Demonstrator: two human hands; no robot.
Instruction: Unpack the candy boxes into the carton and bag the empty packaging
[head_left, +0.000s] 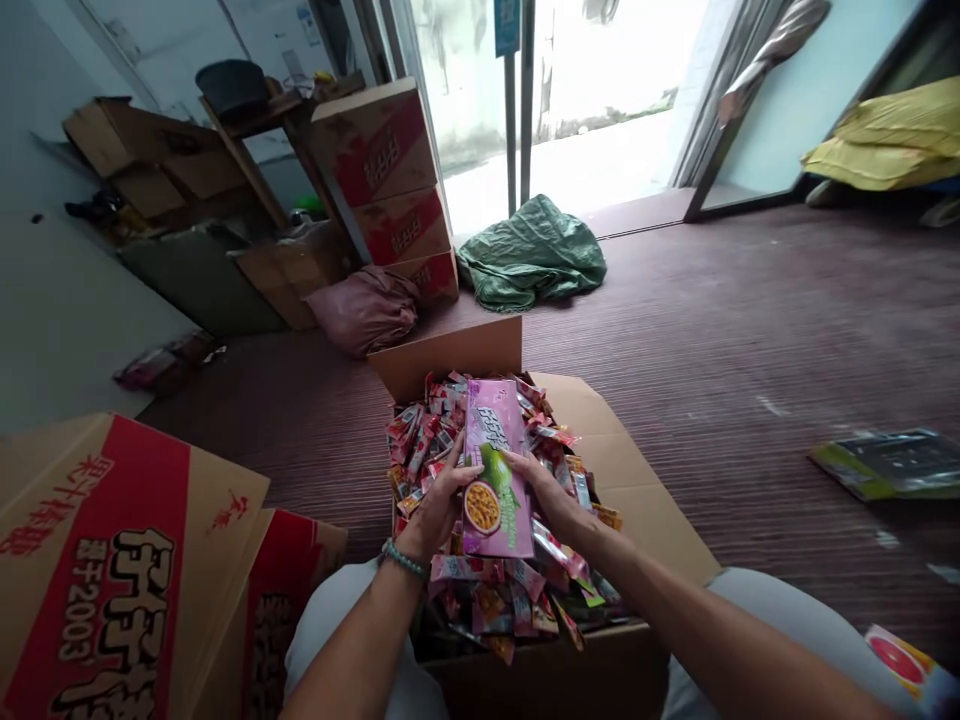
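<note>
Between my two hands is a pink and purple printed box (pixel 498 410) with a green patch and a picture of a cut passion fruit. My left hand (pixel 442 500), with a beaded bracelet at the wrist, grips its left side, the thumb lying on the front. From the other side my right hand (pixel 551 495) closes on its right edge, thumb also on the front. The box is held over an open carton (pixel 555 665) heaped with small wrapped candy sticks (pixel 420 440). My fingers behind the box are hidden.
Red-and-brown cartons (pixel 142 570) stand at my left, and more cartons (pixel 394 150) are stacked by the glass door. A green sack (pixel 536 255) and a maroon sack (pixel 367 310) lie beyond the carton. A flat plastic-wrapped pack (pixel 892 462) is on the floor at right.
</note>
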